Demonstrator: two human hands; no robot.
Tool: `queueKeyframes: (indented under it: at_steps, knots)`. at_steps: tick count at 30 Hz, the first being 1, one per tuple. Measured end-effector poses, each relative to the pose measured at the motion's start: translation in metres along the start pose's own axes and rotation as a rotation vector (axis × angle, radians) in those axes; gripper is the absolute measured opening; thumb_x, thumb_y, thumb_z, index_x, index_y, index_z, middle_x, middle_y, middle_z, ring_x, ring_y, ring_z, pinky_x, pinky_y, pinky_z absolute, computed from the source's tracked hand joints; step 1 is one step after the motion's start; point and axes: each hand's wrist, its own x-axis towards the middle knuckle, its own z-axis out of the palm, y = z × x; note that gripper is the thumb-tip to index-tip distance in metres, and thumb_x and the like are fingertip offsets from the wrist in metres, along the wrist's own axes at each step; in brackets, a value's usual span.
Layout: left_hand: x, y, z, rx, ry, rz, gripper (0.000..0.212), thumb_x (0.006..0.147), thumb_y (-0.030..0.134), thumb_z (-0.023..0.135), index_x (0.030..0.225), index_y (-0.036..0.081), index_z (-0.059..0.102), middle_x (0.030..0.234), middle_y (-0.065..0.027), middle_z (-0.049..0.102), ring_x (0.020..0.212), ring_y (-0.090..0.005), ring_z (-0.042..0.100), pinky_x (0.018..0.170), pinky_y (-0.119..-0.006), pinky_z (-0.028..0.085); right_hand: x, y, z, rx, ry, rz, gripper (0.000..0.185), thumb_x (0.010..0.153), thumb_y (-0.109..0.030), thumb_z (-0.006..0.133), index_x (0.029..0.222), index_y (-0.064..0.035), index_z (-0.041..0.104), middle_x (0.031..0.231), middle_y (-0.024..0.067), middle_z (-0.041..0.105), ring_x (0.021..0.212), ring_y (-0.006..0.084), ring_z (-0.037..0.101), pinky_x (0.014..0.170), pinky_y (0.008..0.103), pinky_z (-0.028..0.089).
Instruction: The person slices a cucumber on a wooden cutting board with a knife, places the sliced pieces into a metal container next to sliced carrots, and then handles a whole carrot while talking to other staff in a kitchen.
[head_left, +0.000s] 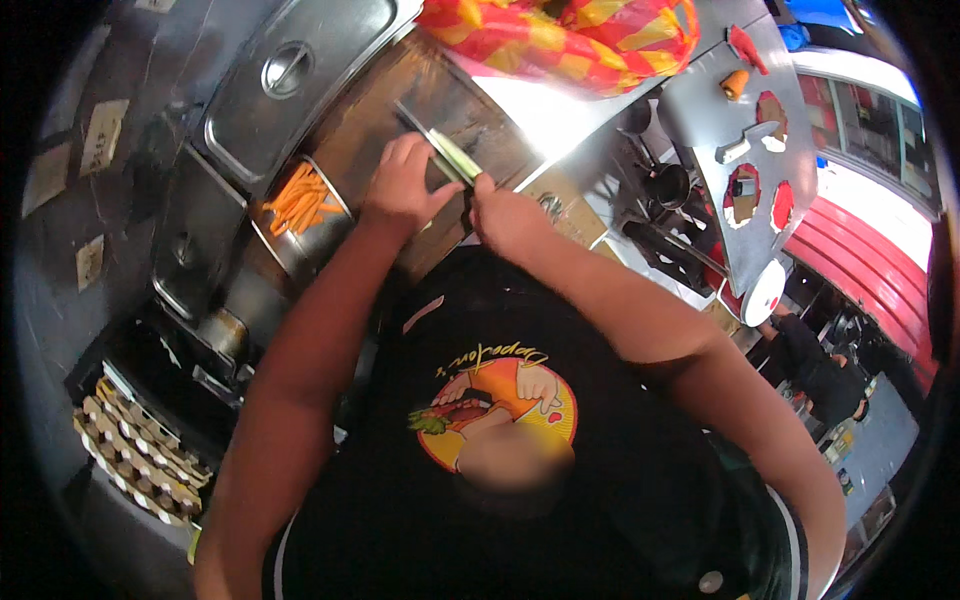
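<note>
My right hand (510, 217) grips the handle end of a kitchen knife (411, 115). The blade points away from me over a worn wooden cutting board (375, 97). Along the blade lies a long pale-green vegetable piece (459, 154) that looks like cucumber. Curled beside it, my left hand (401, 180) steadies the green vegetable, fingertips close to the blade and thumb toward me. My fingers hide part of both the vegetable and the knife. Left of the board, a metal pan (341, 195) contains orange carrot sticks (301, 201).
Metal lids (300, 97) cover pans at the left. A red-and-yellow plastic bag (555, 45) sits beyond the board. On a steel table (690, 112) at right lies another knife (746, 142). Egg trays (139, 457) stand lower left. Another person (817, 367) is at far right.
</note>
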Motion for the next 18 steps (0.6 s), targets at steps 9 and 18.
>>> queueKeyframes:
  at_steps: [9,18]
  knots:
    - [0.0,0.007,-0.007,-0.06,0.065,0.118,0.064,0.081,0.029,0.103,0.125,0.002,0.065,0.138,-0.0236,0.066,0.13,-0.0482,0.063,0.113,-0.056,0.053,-0.037,0.041,-0.002,0.104,-0.002,-0.05,0.03,0.111,-0.026,0.06,0.126,0.0,0.055,0.09,0.0275,0.076,0.089,0.0516,0.077,0.079,0.0642,0.058]
    - [0.001,0.011,0.002,0.058,-0.071,0.157,0.067,0.092,0.026,0.093,0.15,0.005,0.068,0.158,-0.0254,0.06,0.15,-0.0478,0.053,0.128,-0.058,0.042,-0.037,0.055,-0.026,0.049,0.163,-0.438,0.024,0.09,-0.02,0.076,0.108,-0.0055,0.077,0.108,0.0231,0.077,0.1,0.047,0.077,0.085,0.0584,0.064]
